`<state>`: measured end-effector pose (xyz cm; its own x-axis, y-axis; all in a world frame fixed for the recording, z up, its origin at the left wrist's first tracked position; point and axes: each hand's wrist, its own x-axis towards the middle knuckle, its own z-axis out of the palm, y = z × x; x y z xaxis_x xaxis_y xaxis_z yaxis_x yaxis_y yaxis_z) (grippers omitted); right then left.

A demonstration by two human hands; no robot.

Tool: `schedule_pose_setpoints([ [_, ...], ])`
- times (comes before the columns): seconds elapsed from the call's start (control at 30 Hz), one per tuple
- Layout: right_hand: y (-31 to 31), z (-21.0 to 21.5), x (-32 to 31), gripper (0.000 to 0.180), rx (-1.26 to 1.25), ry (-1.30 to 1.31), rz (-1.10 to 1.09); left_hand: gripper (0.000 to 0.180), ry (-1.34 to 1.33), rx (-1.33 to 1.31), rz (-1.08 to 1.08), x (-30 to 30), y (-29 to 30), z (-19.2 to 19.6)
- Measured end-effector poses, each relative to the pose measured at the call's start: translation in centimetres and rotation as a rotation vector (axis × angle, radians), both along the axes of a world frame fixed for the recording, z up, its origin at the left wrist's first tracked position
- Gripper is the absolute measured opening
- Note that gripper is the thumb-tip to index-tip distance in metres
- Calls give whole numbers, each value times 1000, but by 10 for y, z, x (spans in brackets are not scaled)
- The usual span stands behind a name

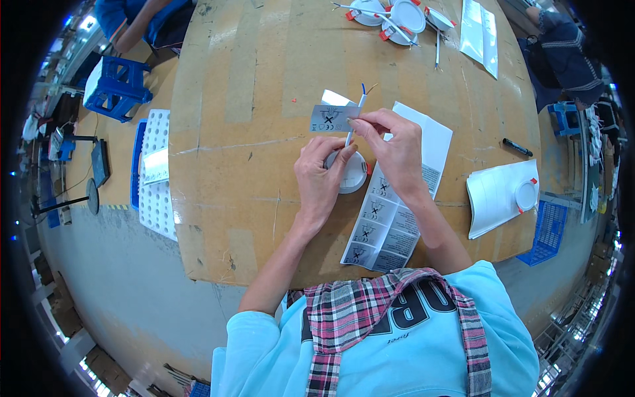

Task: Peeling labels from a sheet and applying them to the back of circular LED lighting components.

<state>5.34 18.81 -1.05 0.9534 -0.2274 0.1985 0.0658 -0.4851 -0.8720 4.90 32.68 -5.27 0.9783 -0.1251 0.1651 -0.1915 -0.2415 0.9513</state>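
Note:
My left hand (319, 177) is closed around the base of a white cable (362, 101) that rises from a small round white downlight (353, 176). Blue and brown wire ends stick out at the cable's top. A silver printed label (329, 119) is at the cable, extending to its left. My right hand (395, 147) pinches the label's right end against the cable, its fingertips partly covering the spot. Beneath my right forearm lies a sheet of similar labels (380, 228), its upper part bare white backing. A white flap (338, 98) shows behind the label.
Several round downlights (405, 18) with red clips lie at the far right beside silver-white sheets (479, 34). A black marker (517, 147) and a paper stack (493, 206) bearing a downlight (526, 195) are at right. A white perforated tray (156, 135) adjoins the left edge. Two people sit across.

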Motion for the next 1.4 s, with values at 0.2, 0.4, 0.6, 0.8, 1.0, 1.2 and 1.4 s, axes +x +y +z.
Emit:
schedule_pose_setpoints([
  [0.2, 0, -2, 0, 11, -8, -25, 7, 26, 241, -300, 140, 2, 10, 11],
  [0.4, 2, 0, -2, 10, -14, -28, 43, 28, 42, -283, 152, 22, 23, 19],
  [0.6, 2, 1, -2, 10, -11, -41, 57, 23, 78, -319, 93, 34, 24, 22],
  [0.8, 2, 2, -2, 9, -6, -26, 81, 15, 60, -290, 67, 40, 29, 17],
  [1.0, 3, 4, -3, 10, -41, -30, 93, 12, 95, -406, -1, 46, 31, 17],
  [1.2, 3, 2, -3, 10, -66, -36, 105, 12, 153, -483, 6, 44, 30, 18],
  [1.4, 4, 1, -3, 10, -74, -49, 103, 12, 178, -460, 47, 41, 32, 16],
])
